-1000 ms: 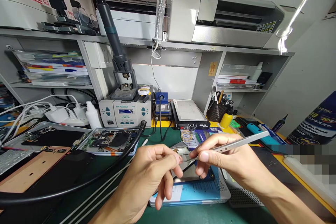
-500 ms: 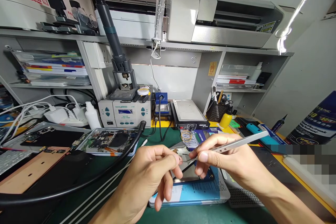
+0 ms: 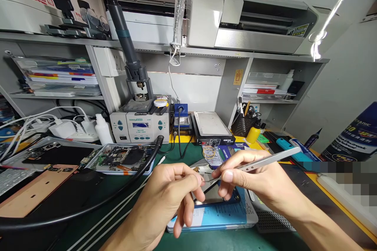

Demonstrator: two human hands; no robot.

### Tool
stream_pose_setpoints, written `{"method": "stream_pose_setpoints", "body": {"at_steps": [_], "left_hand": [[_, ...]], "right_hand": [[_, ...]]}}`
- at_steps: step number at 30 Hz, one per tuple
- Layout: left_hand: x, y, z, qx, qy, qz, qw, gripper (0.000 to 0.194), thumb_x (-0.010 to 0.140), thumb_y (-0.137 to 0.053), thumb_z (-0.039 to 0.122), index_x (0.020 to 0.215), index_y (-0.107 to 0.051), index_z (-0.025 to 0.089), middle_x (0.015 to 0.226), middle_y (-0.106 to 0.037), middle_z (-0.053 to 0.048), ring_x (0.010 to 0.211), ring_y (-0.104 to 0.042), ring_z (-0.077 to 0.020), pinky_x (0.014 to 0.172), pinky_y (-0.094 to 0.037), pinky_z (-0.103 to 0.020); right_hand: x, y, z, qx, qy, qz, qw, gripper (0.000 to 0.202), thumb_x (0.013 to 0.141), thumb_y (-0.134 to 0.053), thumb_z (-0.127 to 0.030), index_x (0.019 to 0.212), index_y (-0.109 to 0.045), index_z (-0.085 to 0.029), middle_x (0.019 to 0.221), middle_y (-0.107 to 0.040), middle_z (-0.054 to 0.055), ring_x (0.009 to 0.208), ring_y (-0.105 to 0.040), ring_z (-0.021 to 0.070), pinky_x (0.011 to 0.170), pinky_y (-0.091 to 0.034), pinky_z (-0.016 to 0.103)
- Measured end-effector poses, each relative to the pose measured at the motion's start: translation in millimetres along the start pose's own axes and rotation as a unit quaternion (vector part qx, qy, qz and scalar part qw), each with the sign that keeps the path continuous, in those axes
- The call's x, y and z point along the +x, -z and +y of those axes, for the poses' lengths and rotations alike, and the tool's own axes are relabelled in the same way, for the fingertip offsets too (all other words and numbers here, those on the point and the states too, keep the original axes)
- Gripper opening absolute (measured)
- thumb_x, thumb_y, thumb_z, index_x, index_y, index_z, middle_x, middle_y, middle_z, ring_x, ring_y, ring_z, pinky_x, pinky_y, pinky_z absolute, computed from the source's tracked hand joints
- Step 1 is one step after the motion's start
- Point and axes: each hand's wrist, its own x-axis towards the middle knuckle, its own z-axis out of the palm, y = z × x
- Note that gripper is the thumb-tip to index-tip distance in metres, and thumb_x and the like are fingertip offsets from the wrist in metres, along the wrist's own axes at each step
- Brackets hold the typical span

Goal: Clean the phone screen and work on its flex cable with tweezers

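Note:
My right hand (image 3: 256, 176) grips silver tweezers (image 3: 272, 158) like a pen, their tips pointing left. Those tips meet the fingertips of my left hand (image 3: 169, 192), whose thumb and index finger are pinched together. Whatever sits in that pinch is too small and hidden to name. A small brownish piece (image 3: 196, 169) shows just behind the left fingers. Below both hands lies a dark-framed panel with a shiny metallic face (image 3: 216, 194), partly covered by my fingers. It rests on a light-blue and white flat box (image 3: 219, 216) on the green mat (image 3: 241, 239).
A hot-air station (image 3: 140, 127) stands behind, its black hose (image 3: 118, 196) curving across the left. Opened devices with exposed boards (image 3: 126, 157) lie at left. A heating plate (image 3: 212, 125), a mesh pen holder (image 3: 244, 123) and a spray can (image 3: 350, 137) are farther back and right.

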Motion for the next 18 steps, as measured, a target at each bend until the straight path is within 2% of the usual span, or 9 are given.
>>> {"method": "stream_pose_setpoints", "body": {"at_steps": [18], "left_hand": [[0.1,0.6,0.7,-0.005,0.001,-0.009,1.0,0.03,0.08,-0.062,0.041,0.064,-0.064,0.015,0.038,-0.053,0.0,0.03,-0.038,-0.0074,0.027,-0.03,-0.016]], "right_hand": [[0.0,0.4,1.6,0.009,0.004,-0.002,1.0,0.015,0.083,-0.079,-0.029,0.085,-0.076,-0.014,0.07,-0.079,0.008,0.061,-0.075,0.0172,0.061,-0.062,0.025]]}}
